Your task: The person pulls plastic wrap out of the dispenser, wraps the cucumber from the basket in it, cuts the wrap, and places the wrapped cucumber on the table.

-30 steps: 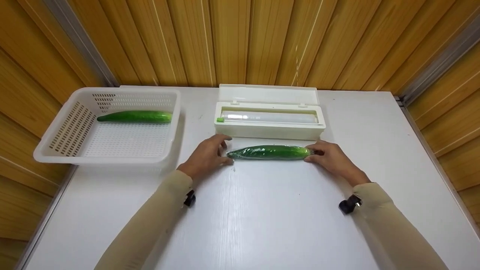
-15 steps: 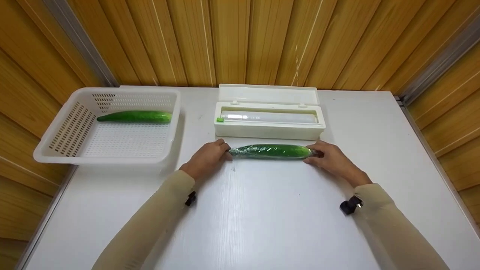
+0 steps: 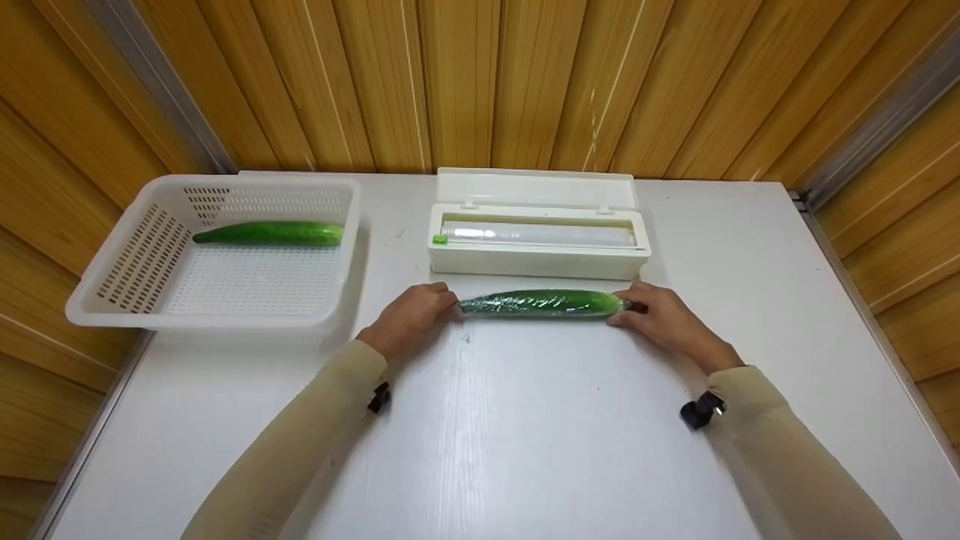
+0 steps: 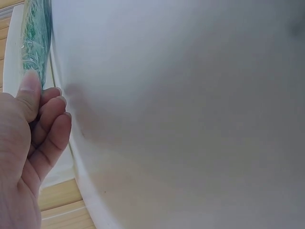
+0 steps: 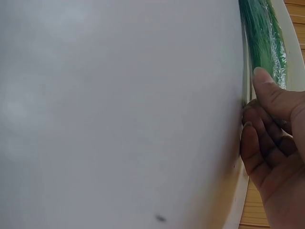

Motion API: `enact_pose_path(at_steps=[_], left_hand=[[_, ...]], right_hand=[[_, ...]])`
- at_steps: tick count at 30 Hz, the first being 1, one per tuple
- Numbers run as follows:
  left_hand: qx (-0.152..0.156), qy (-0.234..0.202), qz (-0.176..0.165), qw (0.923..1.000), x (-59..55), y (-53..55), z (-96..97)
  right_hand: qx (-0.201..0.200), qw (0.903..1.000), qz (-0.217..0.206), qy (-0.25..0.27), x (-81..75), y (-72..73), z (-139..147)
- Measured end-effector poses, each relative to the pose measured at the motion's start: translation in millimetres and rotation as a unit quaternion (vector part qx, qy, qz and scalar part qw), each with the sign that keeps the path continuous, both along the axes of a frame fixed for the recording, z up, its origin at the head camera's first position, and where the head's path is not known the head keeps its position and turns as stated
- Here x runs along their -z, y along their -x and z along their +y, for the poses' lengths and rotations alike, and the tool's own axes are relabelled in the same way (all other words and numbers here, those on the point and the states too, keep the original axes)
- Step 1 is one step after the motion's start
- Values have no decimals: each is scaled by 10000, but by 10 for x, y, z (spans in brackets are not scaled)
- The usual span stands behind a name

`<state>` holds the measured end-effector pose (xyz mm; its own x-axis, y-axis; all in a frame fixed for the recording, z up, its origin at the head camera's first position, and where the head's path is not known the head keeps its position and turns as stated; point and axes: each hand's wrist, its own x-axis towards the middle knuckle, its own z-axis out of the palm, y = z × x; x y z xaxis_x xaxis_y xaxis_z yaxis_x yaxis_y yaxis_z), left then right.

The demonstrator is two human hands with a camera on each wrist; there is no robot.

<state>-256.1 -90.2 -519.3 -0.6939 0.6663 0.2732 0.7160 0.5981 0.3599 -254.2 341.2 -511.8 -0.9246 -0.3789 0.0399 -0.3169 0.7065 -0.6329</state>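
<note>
A cucumber (image 3: 540,302) wrapped in clear, shiny cling film lies crosswise in front of the dispenser box. At its left, darker tip, my left hand (image 3: 416,315) pinches the film-covered end between thumb and curled fingers. The left wrist view shows the thumb pressed on the crinkled film of the cucumber (image 4: 35,40). My right hand (image 3: 667,319) holds the paler right end, thumb on the near side. In the right wrist view the thumb lies against the wrapped cucumber (image 5: 267,43), with the other fingers curled below. Both fingertip areas partly hide the cucumber's ends.
Just behind the cucumber stands a white cling film dispenser (image 3: 540,262), lid raised, with a film roll (image 3: 540,233) and a green slider (image 3: 440,240). A white perforated basket (image 3: 202,321) at the left holds another cucumber (image 3: 274,233). A wood-patterned wall (image 3: 480,82) borders the table's back.
My left hand, its thumb and fingers apart around the tip a second ago, has closed on the cucumber's left end. The cucumber has turned slightly about its length; my right hand keeps its hold.
</note>
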Motion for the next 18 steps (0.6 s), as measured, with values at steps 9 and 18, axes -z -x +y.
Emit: enact_pose_path(at_steps=[9,18], left_hand=[[21,-546,-215,9983,51,-11,-54],[-307,-773,-547,9950,55,-44,-66]], right_hand=[[-98,9999,-18,-52,-27,-12,13],[-16,9994,-289,-173,-27,-15,44]])
